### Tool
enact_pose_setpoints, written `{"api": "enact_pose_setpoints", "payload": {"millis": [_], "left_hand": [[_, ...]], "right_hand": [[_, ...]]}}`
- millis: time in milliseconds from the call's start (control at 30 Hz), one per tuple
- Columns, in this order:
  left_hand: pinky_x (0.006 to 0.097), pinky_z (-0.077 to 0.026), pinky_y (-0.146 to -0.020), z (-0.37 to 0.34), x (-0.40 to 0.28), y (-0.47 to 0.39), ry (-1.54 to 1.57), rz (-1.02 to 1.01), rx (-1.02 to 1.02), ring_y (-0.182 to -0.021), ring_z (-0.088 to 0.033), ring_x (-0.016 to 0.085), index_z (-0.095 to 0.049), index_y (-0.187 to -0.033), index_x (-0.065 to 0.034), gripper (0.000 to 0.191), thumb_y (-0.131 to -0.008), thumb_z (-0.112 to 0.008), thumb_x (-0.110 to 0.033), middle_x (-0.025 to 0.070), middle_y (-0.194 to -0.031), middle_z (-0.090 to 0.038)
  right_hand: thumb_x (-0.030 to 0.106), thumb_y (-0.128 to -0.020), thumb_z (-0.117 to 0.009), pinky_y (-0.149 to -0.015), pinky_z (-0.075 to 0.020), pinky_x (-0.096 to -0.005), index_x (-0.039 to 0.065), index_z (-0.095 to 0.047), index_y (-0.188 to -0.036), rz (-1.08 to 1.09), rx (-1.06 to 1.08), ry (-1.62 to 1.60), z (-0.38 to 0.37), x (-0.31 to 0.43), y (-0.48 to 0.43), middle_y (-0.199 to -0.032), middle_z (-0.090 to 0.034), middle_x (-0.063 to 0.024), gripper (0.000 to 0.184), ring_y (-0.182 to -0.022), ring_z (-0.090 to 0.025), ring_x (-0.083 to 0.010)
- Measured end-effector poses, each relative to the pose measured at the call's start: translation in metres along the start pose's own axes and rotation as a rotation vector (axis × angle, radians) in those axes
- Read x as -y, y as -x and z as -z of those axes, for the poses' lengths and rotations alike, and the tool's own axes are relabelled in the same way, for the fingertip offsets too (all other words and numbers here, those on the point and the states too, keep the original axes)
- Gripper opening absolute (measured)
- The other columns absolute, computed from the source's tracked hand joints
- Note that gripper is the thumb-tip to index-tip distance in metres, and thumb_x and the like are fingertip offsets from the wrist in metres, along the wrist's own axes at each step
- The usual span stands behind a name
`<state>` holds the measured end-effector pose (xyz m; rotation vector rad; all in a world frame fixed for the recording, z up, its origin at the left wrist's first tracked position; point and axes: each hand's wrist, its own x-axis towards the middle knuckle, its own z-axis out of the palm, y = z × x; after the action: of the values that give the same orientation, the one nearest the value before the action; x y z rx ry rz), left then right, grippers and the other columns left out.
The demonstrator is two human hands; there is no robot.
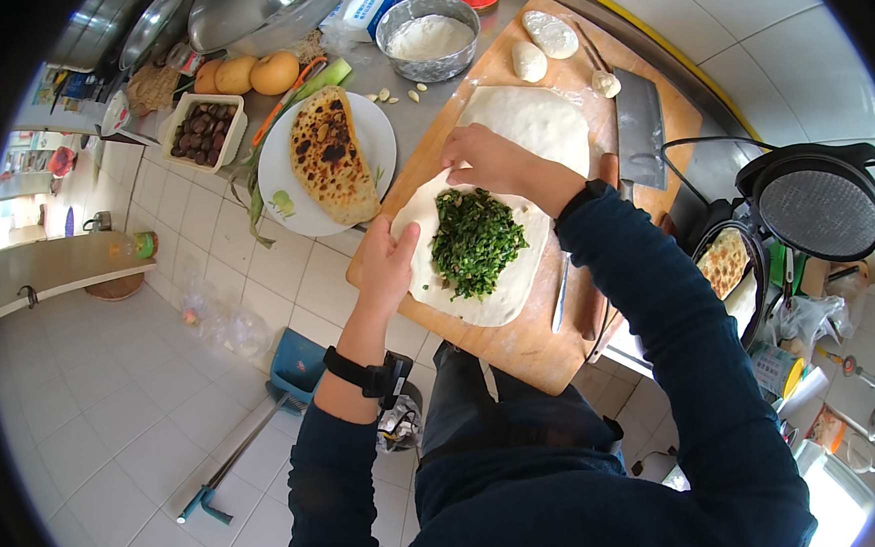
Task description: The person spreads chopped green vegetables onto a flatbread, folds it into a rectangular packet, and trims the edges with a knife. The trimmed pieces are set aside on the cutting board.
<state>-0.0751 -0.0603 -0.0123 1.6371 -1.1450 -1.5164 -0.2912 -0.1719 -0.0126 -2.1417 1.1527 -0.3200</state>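
A flattened sheet of white dough (pixel 514 302) lies on the near part of a wooden board (pixel 548 364). Chopped green leafy filling (pixel 477 245) is heaped on its middle. At the sheet's left edge, my left hand (pixel 388 269) grips the rim with the thumb on top. The bent fingers of my right hand (pixel 491 161) pinch the far edge, just beyond the filling. Behind that hand is a second dough sheet (pixel 529 110), partly covered by the hand. To the right of the filled sheet lie a metal spreader or knife (pixel 561 292) and a wooden rolling pin (pixel 598 312).
A cleaver (pixel 640 126) and dough pieces (pixel 550 33) lie on the board's far part. Left of it stand a plate (pixel 282 196) with a browned flatbread (pixel 333 156) and a flour bowl (pixel 429 37). An opened electric griddle (pixel 816 201) at right holds flatbread (pixel 722 263).
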Motion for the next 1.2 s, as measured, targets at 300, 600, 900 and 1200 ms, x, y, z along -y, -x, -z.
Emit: {"api": "enact_pose_setpoints", "payload": {"millis": [300,600,900,1200], "left_hand": [[0.0323,-0.043,-0.062,-0.035,-0.006,0.025,-0.189,-0.346,-0.005,-0.067,-0.052,0.017,-0.049,-0.099,-0.0001,0.029,-0.099,-0.055,-0.029,0.0087,-0.076,-0.054],[0.0433,-0.045,-0.071,-0.074,-0.011,0.049,-0.352,-0.519,-0.118,-0.082,-0.058,0.04,-0.05,-0.104,0.0022,0.019,-0.098,-0.053,-0.016,0.0223,-0.089,-0.059],[0.0457,-0.041,-0.1,-0.1,-0.002,0.059,-0.524,-0.61,-0.077,-0.119,-0.051,0.042,-0.042,-0.131,0.0038,0.036,-0.097,-0.048,-0.005,0.0241,-0.138,-0.048],[0.0585,-0.031,-0.106,-0.099,0.013,0.055,-0.743,-0.712,-0.002,-0.133,-0.041,0.042,-0.035,-0.133,0.0069,0.041,-0.096,-0.048,-0.004,0.0224,-0.14,-0.047]], "right_hand": [[0.014,-0.08,-0.072,-0.073,-0.049,-0.0393,0.004,-0.067,-0.089,-0.073,0.063,-0.161,0.032,0.007,0.028,-0.083,-0.068,-0.0128,0.015,-0.081,-0.064,-0.0308],[0.01,-0.082,-0.069,-0.072,-0.0491,-0.0335,0.003,-0.067,-0.092,-0.028,0.04,-0.201,0.039,0.003,0.052,-0.082,-0.068,-0.0106,0.012,-0.078,-0.065,-0.0238],[0.008,-0.078,-0.069,-0.077,-0.052,-0.0344,0.003,-0.069,-0.091,-0.031,-0.012,-0.265,0.033,-0.01,0.069,-0.088,-0.07,-0.0114,0.015,-0.084,-0.067,-0.0263],[-0.003,-0.075,-0.065,-0.082,-0.051,-0.0316,0.003,-0.068,-0.092,0.014,0.003,-0.252,0.025,-0.016,0.074,-0.092,-0.069,-0.0075,0.018,-0.09,-0.066,-0.0223]]}}
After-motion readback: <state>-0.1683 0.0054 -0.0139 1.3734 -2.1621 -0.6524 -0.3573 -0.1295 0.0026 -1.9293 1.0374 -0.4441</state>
